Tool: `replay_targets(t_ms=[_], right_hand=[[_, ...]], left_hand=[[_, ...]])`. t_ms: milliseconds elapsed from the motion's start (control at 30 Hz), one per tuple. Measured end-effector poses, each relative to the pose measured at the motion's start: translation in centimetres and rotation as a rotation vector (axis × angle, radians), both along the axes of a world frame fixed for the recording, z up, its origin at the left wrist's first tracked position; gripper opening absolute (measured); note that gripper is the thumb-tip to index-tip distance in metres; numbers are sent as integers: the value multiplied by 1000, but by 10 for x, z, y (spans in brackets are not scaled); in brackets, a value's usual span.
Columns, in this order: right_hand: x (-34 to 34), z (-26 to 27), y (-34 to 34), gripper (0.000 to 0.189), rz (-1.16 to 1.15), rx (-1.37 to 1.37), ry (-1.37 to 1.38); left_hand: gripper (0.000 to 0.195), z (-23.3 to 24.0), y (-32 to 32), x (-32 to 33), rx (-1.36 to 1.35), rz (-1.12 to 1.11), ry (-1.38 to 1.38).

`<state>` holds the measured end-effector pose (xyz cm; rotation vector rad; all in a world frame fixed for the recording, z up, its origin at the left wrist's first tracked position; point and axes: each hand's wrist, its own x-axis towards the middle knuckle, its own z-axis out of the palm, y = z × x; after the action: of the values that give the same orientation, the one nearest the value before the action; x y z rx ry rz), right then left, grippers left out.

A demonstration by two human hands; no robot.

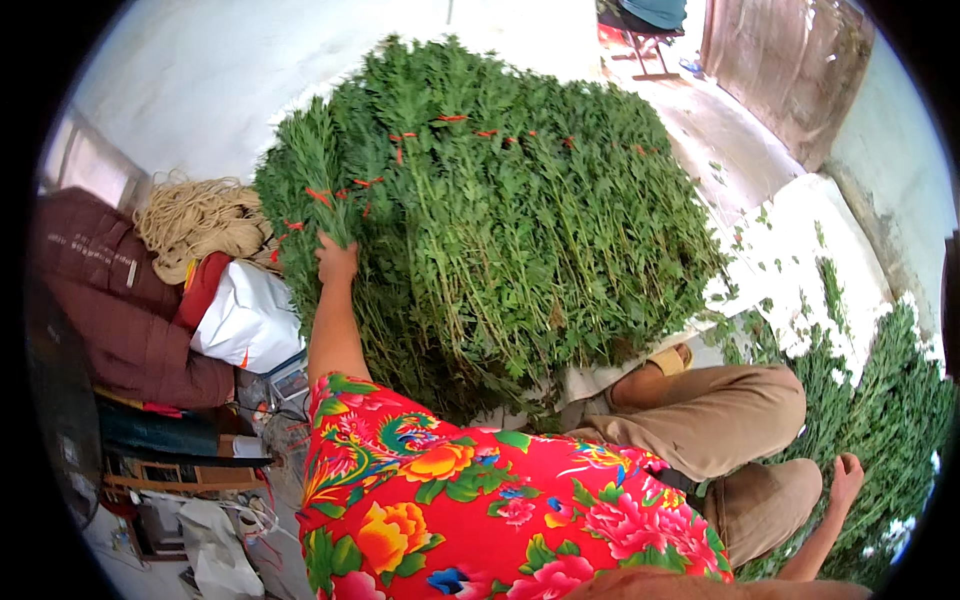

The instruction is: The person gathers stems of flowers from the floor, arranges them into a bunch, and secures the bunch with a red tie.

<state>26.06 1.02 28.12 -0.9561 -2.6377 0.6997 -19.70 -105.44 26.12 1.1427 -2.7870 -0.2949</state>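
My left hand [337, 259] grips a bundle of leafy green stems [324, 199], tied with a red tie, at the left side of a big heap of similar bundles [510, 225]. Red ties show along the upper part of the heap. At the right, my right hand [847, 477] is held beside my knee, over or near another pile of leafy stems with white flowers [870, 397]. Its fingers look slightly bent, with nothing seen between them.
Tan rope [210, 221], a maroon padded jacket [112, 277] and a white bag [247, 319] lie at the left. A white sheet [814, 217] with loose leaves is at the right. Part of a person on a folding stool [651, 52] shows at the top, near a door [787, 67].
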Motion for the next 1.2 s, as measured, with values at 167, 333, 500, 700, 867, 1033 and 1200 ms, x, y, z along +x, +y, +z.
replay_targets(t_ms=[167, 333, 500, 700, 867, 1033, 1200], right_hand=[[24, -65, -20, 38, 117, -78, -152], [-15, 49, -6, 27, 231, -96, -414], [-60, 17, 11, 23, 430, 44, -864], [-77, -78, 25, 23, -271, 133, -653], [-58, -175, 18, 40, -604, 204, -545], [-20, -186, 21, 36, -520, 120, -300], [-33, -158, -15, 35, -486, 130, 67]], left_hand=[[52, 82, -151, -98, -620, -427, -332], [62, -44, -6, -5, -551, 89, 117], [43, 88, 241, -32, -253, -939, 657], [26, 30, 592, 4, 550, -1693, 146], [30, -35, 757, 39, 829, -1999, -254], [28, -109, 839, 97, 1213, -1883, -763], [44, -143, 865, 117, 1623, -1388, -1109]])
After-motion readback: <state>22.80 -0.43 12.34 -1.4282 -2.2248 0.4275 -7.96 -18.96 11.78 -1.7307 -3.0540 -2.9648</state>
